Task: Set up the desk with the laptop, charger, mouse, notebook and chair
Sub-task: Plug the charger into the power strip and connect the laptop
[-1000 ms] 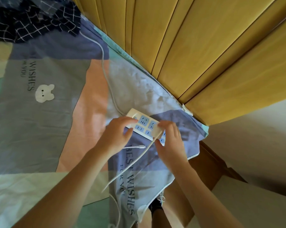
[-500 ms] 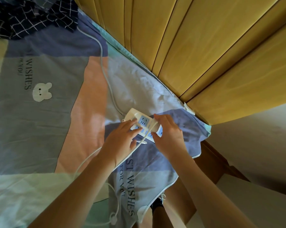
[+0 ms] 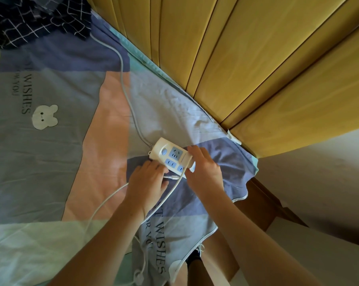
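Note:
A white power strip [image 3: 164,150] with blue sockets lies on the bed sheet near the bed's right corner. Its grey cord [image 3: 123,79] runs up the bed. My right hand [image 3: 204,172] covers the strip's near end, closed over the charger plug, which stays hidden under the fingers. The white charger cable [image 3: 167,196] leaves that hand and trails down-left to a coil by the bed's near edge. My left hand [image 3: 147,182] rests against the strip's near side, curled around the cable's other end, whose small connector tip [image 3: 172,177] pokes out between the two hands.
The patchwork sheet [image 3: 50,151] covers the bed. Yellow wooden panels [image 3: 246,69] rise along its far side. A dark checked cloth [image 3: 34,19] is bunched at the top left. Right of the bed corner are the wooden frame [image 3: 263,205] and pale floor [image 3: 318,182].
My left hand slid off the strip's top to its near side. My right hand moved further over the strip's end. A loop of white cable now lies on the sheet at my left.

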